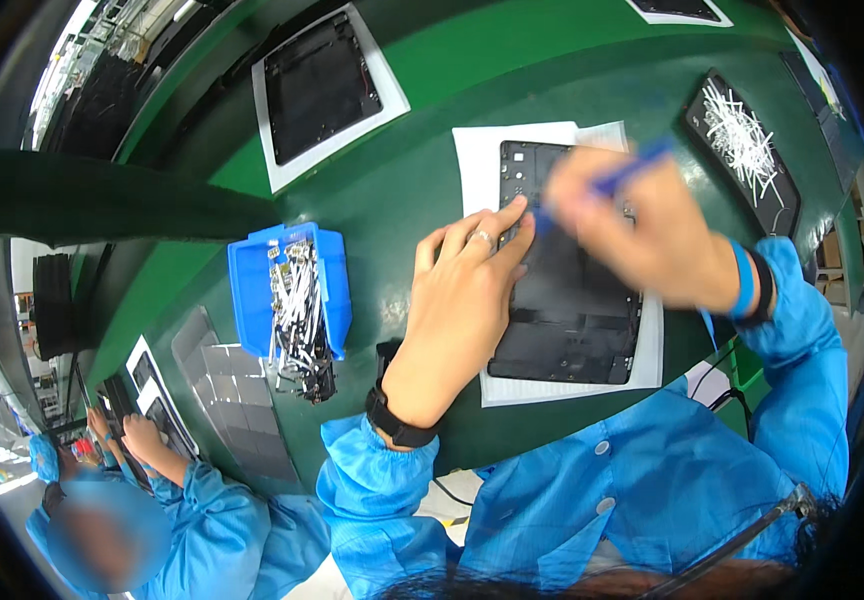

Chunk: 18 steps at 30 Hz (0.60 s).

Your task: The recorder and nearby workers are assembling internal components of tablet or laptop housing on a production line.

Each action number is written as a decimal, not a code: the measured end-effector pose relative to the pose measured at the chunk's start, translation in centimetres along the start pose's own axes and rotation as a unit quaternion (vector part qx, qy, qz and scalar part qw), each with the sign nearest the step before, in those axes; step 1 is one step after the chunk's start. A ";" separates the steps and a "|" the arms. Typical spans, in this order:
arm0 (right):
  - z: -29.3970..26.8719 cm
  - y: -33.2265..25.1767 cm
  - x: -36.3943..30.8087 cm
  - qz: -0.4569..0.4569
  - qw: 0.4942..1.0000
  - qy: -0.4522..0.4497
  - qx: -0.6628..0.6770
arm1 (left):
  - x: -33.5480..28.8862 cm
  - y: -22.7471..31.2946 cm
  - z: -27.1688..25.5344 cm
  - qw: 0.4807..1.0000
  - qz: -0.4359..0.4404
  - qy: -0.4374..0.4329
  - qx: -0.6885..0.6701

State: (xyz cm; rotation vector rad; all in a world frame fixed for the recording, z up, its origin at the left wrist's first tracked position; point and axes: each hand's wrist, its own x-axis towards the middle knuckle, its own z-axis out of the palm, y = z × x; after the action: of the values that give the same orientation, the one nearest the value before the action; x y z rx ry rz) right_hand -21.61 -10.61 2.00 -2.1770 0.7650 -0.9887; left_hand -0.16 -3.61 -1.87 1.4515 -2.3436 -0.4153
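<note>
A flat black tablet-like housing lies on white sheets in front of me. My left hand, with a ring on one finger, rests its outstretched fingers on the housing's left side. Over the upper part of the housing, my right hand is closed round a blue pen-shaped tool. Motion smears that hand and the tool. The tool's lower end is near my left fingertips; whether it touches the housing I cannot tell.
Left of my hand stands a blue bin of white and black flex cables. A black tray at the right holds white strips. Another black housing lies at the back left. A co-worker works at lower left.
</note>
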 end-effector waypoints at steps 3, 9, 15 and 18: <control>2.0 -3.2 -4.3 -0.003 0.962 -0.272 -0.015 | 0.6 0.0 -0.3 0.999 0.015 -0.010 -0.035; 4.5 -2.9 -6.7 0.000 0.963 -0.268 0.029 | -0.4 0.2 -0.6 0.999 0.000 -0.033 -0.017; -3.0 -0.7 -8.0 0.203 0.978 0.047 0.026 | -0.3 1.0 -0.9 0.999 -0.009 -0.053 0.001; -5.5 2.7 -7.5 0.266 0.959 0.097 -0.022 | 0.5 2.1 -1.0 0.998 -0.008 -0.068 -0.007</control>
State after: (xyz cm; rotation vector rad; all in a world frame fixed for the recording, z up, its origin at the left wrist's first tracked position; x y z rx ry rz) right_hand -30.76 -8.62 -0.37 -1.7710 1.3854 -0.9055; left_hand -1.63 -3.25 -0.01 1.4778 -2.4297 -0.5497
